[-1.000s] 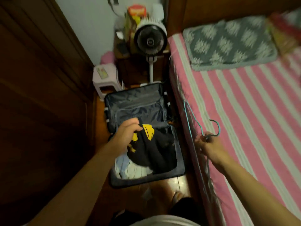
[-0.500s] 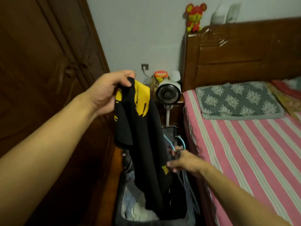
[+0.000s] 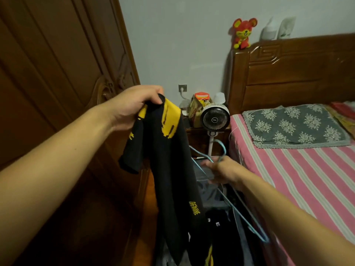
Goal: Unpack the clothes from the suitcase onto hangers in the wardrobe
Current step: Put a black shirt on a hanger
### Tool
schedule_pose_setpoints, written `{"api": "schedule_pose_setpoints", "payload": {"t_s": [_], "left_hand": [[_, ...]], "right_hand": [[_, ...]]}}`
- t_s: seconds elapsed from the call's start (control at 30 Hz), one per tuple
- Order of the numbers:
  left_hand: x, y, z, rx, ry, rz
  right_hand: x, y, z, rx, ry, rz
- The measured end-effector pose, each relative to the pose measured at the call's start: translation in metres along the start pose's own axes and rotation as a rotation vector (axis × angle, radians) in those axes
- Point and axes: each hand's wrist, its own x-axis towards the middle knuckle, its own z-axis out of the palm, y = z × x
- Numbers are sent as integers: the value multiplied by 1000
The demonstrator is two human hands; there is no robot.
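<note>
My left hand (image 3: 134, 106) grips a black shirt with yellow patches (image 3: 171, 169) by its top, and the shirt hangs down in front of me. Just right of the shirt, my right hand (image 3: 221, 170) holds a light blue wire hanger (image 3: 217, 156) near its hook; the hanger's lower bar slants down under my right forearm. The open suitcase (image 3: 219, 191) lies on the floor below, mostly hidden behind the shirt, with dark clothes (image 3: 222, 227) inside. The closed brown wooden wardrobe (image 3: 57, 77) fills the left side.
A bed with a pink striped sheet (image 3: 299, 179) and a grey floral pillow (image 3: 292, 125) lies to the right. A white standing fan (image 3: 215, 118) and a cluttered nightstand (image 3: 199, 135) stand in the corner. A red toy mouse (image 3: 243, 33) sits on the headboard.
My left hand lifted the black shirt out of the suitcase to chest height. My right hand took the hanger off the bed and brought it beside the shirt. The view tilted up.
</note>
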Motion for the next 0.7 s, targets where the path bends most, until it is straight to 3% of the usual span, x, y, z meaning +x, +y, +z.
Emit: {"api": "schedule_pose_setpoints", "payload": {"t_s": [0.13, 0.23, 0.4, 0.53, 0.7], "left_hand": [[-4, 1, -2, 77, -187, 12], [-11, 7, -13, 82, -217, 19], [-25, 5, -64, 157, -22, 2], [-36, -20, -98, 260, 107, -79], [-40, -47, -116, 199, 298, -26]], "right_hand": [[-5, -34, 63, 281, -163, -217], [-10, -29, 91, 255, -289, -277], [-15, -13, 93, 112, -460, -182], [-15, -4, 70, -67, -444, -94], [-25, -8, 60, -335, -370, -72]]}}
